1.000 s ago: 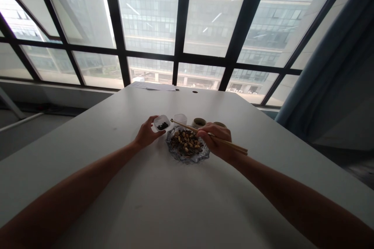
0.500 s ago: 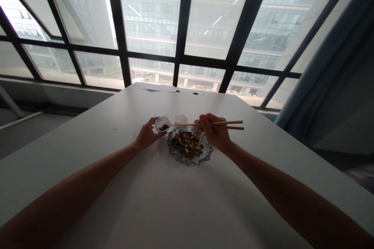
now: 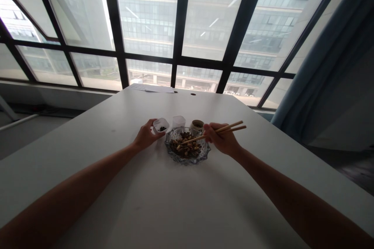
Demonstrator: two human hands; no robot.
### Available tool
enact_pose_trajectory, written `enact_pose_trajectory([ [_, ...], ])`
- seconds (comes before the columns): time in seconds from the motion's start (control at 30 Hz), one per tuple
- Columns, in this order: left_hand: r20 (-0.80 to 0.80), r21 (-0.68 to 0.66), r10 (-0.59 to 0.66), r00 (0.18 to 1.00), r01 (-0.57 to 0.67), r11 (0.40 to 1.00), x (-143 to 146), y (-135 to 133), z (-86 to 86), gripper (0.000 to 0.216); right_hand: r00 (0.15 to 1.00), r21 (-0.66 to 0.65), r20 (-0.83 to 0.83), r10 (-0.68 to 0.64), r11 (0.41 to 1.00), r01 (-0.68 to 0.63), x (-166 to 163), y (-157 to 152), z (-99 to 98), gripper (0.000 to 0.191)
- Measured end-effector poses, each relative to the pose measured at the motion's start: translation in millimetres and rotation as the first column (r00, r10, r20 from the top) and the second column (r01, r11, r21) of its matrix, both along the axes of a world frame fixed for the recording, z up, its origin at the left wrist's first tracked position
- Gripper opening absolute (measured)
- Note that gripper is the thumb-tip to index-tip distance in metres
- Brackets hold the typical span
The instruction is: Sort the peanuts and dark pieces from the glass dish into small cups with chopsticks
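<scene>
My left hand [image 3: 146, 135] is closed around a small clear plastic cup [image 3: 160, 123], tilted toward me, with some dark seeds at its bottom. In my right hand [image 3: 222, 138] is a pair of chopsticks [image 3: 230, 127]; their tips reach down into the nuts and seeds [image 3: 189, 148] in a scalloped glass bowl [image 3: 201, 158]. Whether the tips pinch a piece is too small to tell. Behind the bowl stands a second clear plastic cup [image 3: 179, 121]. Just beyond my right fingers sits a small round brownish cup [image 3: 198, 124].
All this stands on a white table [image 3: 163, 206]. White papers [image 3: 154, 88] lie at its far end, near two dark round spots. Tall black-framed windows rise beyond, and a blue curtain [image 3: 315, 66] hangs at the right.
My right hand has drawn right and slightly down, taking the chopstick tips from the left-hand cup into the bowl. The brownish cup now shows behind it. My left hand stays nearly in place.
</scene>
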State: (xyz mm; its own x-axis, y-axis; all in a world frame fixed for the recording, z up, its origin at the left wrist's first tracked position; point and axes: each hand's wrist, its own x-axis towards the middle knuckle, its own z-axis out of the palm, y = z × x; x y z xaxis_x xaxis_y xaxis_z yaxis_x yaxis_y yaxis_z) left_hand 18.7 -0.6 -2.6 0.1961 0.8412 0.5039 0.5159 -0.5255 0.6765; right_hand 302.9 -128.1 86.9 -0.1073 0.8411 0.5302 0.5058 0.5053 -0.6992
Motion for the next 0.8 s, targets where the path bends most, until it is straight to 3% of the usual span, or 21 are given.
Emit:
enact_pose_trajectory([
  [0.07,-0.003,0.0,-0.001,1.0,0.001,1.0,0.2,0.3,-0.4,0.07,0.996,-0.096,-0.084,-0.025,0.995,0.016,4.0,-5.6,5.7,0.059],
  [0.2,0.002,-0.007,-0.003,1.0,0.003,1.0,0.3,1.6,-1.3,0.071,0.998,-0.269,-0.06,0.018,0.963,-0.034,2.2,-7.1,6.5,0.063],
  [0.47,0.016,-0.001,-0.013,1.0,0.013,1.0,-0.2,2.0,-2.2,0.07,0.997,-0.14,0.0,-0.084,0.987,0.083,0.5,12.0,-4.9,0.059],
  [0.6,0.015,0.002,-0.016,1.0,0.016,1.0,-0.4,1.9,-2.1,0.07,0.991,-0.17,-0.053,-0.121,0.979,0.11,8.8,6.0,10.4,0.062],
  [0.73,0.013,-0.006,-0.017,1.0,0.017,1.0,-0.5,2.1,-2.7,0.071,0.998,-0.288,0.022,-0.05,0.956,0.055,9.8,-2.6,21.7,0.062],
  [0.8,0.009,-0.002,-0.011,1.0,0.011,1.0,-0.5,2.3,-3.0,0.071,0.998,-0.268,0.045,-0.048,0.962,0.058,8.0,-1.4,20.1,0.061],
])
